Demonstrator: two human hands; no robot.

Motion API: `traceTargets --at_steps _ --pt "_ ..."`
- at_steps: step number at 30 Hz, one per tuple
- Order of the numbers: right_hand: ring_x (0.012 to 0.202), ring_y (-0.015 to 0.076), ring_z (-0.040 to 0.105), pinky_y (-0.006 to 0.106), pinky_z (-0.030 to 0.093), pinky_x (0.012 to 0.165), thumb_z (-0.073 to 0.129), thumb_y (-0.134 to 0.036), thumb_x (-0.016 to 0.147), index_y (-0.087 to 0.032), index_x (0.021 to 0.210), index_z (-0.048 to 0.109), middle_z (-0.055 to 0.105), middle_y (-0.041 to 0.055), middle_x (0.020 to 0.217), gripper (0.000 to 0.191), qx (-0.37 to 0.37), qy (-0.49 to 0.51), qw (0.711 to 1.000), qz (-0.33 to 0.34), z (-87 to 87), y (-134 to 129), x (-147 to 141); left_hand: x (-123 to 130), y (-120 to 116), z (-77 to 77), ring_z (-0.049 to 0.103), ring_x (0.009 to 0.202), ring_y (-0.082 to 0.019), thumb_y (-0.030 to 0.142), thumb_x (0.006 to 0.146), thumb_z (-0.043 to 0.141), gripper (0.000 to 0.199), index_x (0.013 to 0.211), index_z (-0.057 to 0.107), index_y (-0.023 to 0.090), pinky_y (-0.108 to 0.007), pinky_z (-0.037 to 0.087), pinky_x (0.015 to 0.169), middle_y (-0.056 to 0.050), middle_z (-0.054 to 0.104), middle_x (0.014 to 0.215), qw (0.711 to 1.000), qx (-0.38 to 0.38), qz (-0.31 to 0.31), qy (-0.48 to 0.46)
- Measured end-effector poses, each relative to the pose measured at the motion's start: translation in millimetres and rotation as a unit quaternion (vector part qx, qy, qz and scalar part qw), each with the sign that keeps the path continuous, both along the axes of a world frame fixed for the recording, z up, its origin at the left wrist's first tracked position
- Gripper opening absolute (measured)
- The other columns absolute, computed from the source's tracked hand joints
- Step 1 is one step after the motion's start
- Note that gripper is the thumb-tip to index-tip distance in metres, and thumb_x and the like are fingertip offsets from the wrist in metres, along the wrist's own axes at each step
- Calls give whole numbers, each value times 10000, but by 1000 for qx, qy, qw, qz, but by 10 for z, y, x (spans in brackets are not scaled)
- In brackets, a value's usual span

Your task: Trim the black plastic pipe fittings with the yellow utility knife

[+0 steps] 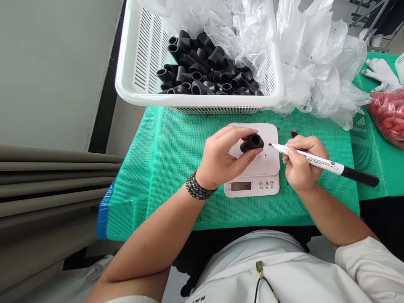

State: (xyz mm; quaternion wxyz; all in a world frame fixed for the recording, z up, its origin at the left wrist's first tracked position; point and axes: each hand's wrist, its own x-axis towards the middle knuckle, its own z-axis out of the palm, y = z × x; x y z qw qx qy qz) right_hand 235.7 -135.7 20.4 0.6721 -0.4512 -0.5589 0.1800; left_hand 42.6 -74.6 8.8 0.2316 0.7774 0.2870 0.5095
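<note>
Pipe fitting (251, 143) pinched in left hand (217, 158), marker (334, 165) in right hand (303, 168), over green mesh (176, 181).

Your left hand (221, 158) pinches a black plastic pipe fitting (252, 143) between thumb and fingers, its round open end facing up and to the right, with the dark bore showing. Your right hand (304, 162) grips a white marker pen (328, 163) like a writing tool. Its fine black tip points left, near the fitting but not touching it, and its black rear end sticks out past your knuckles.
</note>
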Motion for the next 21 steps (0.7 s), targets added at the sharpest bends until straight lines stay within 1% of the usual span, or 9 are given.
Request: traceTargets --at_steps 3,5,7,10,13,15,18,21 --pt "484 157 497 338 387 464 680 -327 918 -273 857 668 605 -28 638 83 -3 -1 1000 5 -19 1 5 -3 -5 -3 773 842 -170 415 940 831 320 1170 766 202 -274 611 693 -61 833 1005 999 -45 9 -30" --pt "490 158 503 338 388 463 685 -324 929 -275 878 684 602 -29 637 71 -3 2 1000 17 -33 -1 11 -3 -6 -17 774 833 -165 431 928 859 350 1172 767 198 -266 607 672 -71 833 1002 995 -81 -7 -62" --pt "493 160 511 336 391 462 692 -325 941 -277 896 697 588 -33 629 66 -3 4 1000 28 -41 -5 17 -3 -6 -35 793 868 -175 460 915 884 403 1185 757 189 -268 642 693 -90 830 1027 985 -129 -41 -106" --pt "497 162 530 341 415 468 698 -346 954 -278 911 701 598 -30 642 81 -11 4 999 46 -42 -16 23 -3 0 -55 823 952 -203 506 882 916 493 1206 733 183 -288 704 774 -100 823 1063 964 -193 -96 -156" --pt "522 169 569 350 450 489 710 -379 964 -278 936 706 643 -19 684 105 -19 1 997 69 -37 -31 27 -5 8 -59 830 993 -207 493 854 944 511 1204 722 194 -302 727 848 -84 818 1063 954 -211 -122 -175" --pt "529 169 582 346 459 497 719 -390 972 -279 947 711 651 -21 689 114 -24 2 997 75 -32 -37 24 -7 9 -54 830 1006 -209 495 857 941 503 1200 718 202 -310 732 865 -78 814 1066 951 -213 -131 -180" --pt "525 165 586 332 457 496 725 -397 985 -280 946 709 632 -34 660 124 -37 6 997 75 -24 -39 14 -14 5 -41 829 1023 -216 512 888 910 477 1196 706 211 -324 738 867 -81 811 1080 950 -217 -133 -179" --pt "524 160 591 327 461 500 724 -379 991 -275 951 707 633 -39 656 112 -41 6 995 88 -25 -41 5 -20 1 -28 829 1020 -216 519 914 884 455 1191 691 214 -322 740 843 -87 811 1091 951 -218 -125 -180"
